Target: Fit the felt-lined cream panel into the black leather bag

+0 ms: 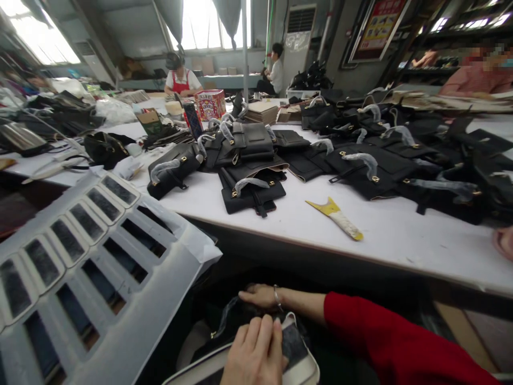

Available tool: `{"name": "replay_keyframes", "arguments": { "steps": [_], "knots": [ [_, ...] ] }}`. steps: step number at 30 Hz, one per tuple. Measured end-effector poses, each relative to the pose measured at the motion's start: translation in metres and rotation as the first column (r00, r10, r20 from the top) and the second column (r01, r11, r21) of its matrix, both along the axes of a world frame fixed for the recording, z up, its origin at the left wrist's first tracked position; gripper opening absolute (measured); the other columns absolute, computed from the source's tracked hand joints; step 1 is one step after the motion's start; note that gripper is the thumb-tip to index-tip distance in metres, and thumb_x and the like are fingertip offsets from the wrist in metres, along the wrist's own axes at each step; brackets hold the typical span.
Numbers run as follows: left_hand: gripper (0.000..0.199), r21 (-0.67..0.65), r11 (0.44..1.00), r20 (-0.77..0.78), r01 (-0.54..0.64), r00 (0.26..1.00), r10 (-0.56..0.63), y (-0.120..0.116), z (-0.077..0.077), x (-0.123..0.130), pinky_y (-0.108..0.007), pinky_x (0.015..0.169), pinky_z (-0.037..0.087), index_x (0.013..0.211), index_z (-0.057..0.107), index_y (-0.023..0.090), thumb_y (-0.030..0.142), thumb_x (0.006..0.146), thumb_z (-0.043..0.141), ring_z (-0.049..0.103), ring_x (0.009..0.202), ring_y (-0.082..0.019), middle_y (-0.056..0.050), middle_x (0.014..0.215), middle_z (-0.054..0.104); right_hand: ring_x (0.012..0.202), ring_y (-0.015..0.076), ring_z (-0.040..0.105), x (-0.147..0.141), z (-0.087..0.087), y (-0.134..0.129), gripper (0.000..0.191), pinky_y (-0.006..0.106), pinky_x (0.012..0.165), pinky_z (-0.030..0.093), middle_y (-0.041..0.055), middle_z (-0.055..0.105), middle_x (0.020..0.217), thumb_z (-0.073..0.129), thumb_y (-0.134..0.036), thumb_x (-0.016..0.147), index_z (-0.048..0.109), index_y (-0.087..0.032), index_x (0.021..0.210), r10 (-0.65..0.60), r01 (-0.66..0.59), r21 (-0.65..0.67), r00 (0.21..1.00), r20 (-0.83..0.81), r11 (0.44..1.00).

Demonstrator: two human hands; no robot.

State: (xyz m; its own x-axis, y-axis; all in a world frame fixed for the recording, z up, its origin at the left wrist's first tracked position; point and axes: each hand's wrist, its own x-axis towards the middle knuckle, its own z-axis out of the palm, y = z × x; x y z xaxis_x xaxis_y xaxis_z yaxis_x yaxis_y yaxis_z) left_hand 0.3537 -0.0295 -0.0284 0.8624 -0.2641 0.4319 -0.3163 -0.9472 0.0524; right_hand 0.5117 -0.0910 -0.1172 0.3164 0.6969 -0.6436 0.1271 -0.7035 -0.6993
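Observation:
Low in the view, my left hand [256, 350] has its fingers curled down on a black panel with a cream edge [298, 355]. A black handbag [204, 350], dark against the shadow, is partly under that panel. Its plastic-wrapped handle [227, 316] sticks up on the left. Just beyond, my right hand [260, 297], with a bracelet and a red sleeve, reaches across and grips the far side of the dark bag; its fingertips are partly hidden. Beside them on the left, a pale slotted tray [176, 262] carries several similar cream-rimmed black pieces [84, 222].
Several black handbags [252, 187] with wrapped handles lie heaped on the white table [280, 240]. A yellow scraper-like tool [336, 216] with a wrapped grip lies near its front edge. A patterned red box [210, 104] stands farther back. Other people sit behind; a hand [504, 243] shows at right.

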Motion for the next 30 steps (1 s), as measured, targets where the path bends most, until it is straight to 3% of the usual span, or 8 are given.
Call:
{"name": "replay_keyframes", "arguments": {
  "steps": [7,13,17,20,23,26,28,30],
  "knots": [
    [0.035,-0.105,0.989,-0.081,-0.106,0.992,0.097,-0.008,0.016,-0.006,-0.036,0.075,0.056,0.11,0.065,0.014,0.031,0.079,0.069,0.065,0.085,-0.024,-0.007,0.097,0.071,0.076,0.0156,0.069,0.001,0.082,0.026,0.053,0.035,0.075,0.056,0.0051,0.072,0.091,0.027,-0.054,0.104,0.063,-0.014,0.111,-0.034,0.031,0.052,0.997,0.065,0.998],
    [0.031,-0.183,0.975,0.055,-0.128,0.989,0.141,-0.013,0.015,-0.02,-0.036,0.083,0.058,0.103,0.068,0.014,0.038,0.084,0.064,0.069,0.09,-0.026,-0.007,0.098,0.074,0.078,0.0254,0.07,-0.035,0.098,0.03,0.06,0.035,0.067,0.052,0.0104,0.074,0.08,0.027,-0.051,0.101,0.072,-0.013,0.095,0.19,-0.174,-0.09,0.954,0.233,0.981],
    [0.022,-0.419,0.904,0.056,-0.084,0.991,0.118,0.012,0.034,-0.039,-0.035,0.094,0.055,0.107,0.067,0.02,0.027,0.09,0.055,0.068,0.097,-0.021,-0.002,0.102,0.074,0.093,0.0307,0.068,-0.037,0.106,0.027,0.041,0.037,0.078,0.05,0.0144,0.073,0.104,0.048,-0.039,0.092,0.067,-0.015,0.119,0.452,-0.454,-0.096,0.798,0.398,0.886],
    [0.027,-0.607,0.701,-0.198,-0.374,0.926,0.322,0.056,0.041,-0.066,-0.036,0.102,0.05,0.118,0.065,0.027,0.03,0.095,0.05,0.062,0.114,-0.02,-0.003,0.121,0.069,0.1,0.033,0.066,-0.038,0.111,0.025,0.065,0.038,0.082,0.048,0.017,0.067,0.118,0.064,-0.022,0.076,0.051,-0.015,0.139,0.603,-0.648,-0.094,0.632,0.487,0.756],
    [0.043,-0.681,0.25,-0.567,-0.689,0.711,0.415,0.1,0.024,-0.089,-0.045,0.107,0.045,0.112,0.068,0.023,0.055,0.093,0.045,0.061,0.119,-0.026,-0.008,0.123,0.068,0.089,0.0309,0.067,-0.041,0.11,0.024,0.06,0.037,0.074,0.048,0.016,0.068,0.11,0.06,-0.026,0.079,0.051,-0.015,0.137,0.646,-0.718,-0.117,0.527,0.553,0.686],
    [0.067,-0.601,-0.135,-0.798,-0.788,0.582,0.158,0.118,-0.008,-0.098,-0.045,0.101,0.05,0.12,0.063,0.015,0.068,0.088,0.039,0.063,0.118,-0.031,-0.014,0.125,0.068,0.084,0.029,0.066,-0.043,0.103,0.024,0.052,0.036,0.071,0.046,0.0137,0.068,0.107,0.057,-0.031,0.083,0.052,-0.017,0.133,0.648,-0.736,-0.141,0.468,0.6,0.662],
    [0.069,-0.554,-0.218,-0.824,-0.803,0.566,0.009,0.113,-0.026,-0.097,-0.041,0.096,0.054,0.117,0.065,0.012,0.068,0.09,0.035,0.068,0.111,-0.029,-0.014,0.115,0.073,0.085,0.0283,0.065,-0.044,0.1,0.024,0.047,0.036,0.073,0.046,0.013,0.068,0.106,0.055,-0.029,0.085,0.053,-0.018,0.131,0.651,-0.743,-0.159,0.437,0.621,0.65],
    [0.066,-0.592,-0.142,-0.797,-0.794,0.602,-0.047,0.101,-0.037,-0.094,-0.037,0.088,0.058,0.11,0.069,0.013,0.062,0.096,0.028,0.073,0.097,-0.025,-0.011,0.099,0.077,0.086,0.0279,0.063,-0.046,0.1,0.024,0.04,0.037,0.074,0.045,0.013,0.068,0.105,0.05,-0.028,0.089,0.056,-0.019,0.127,0.65,-0.744,-0.174,0.415,0.637,0.645]
  ]
}}
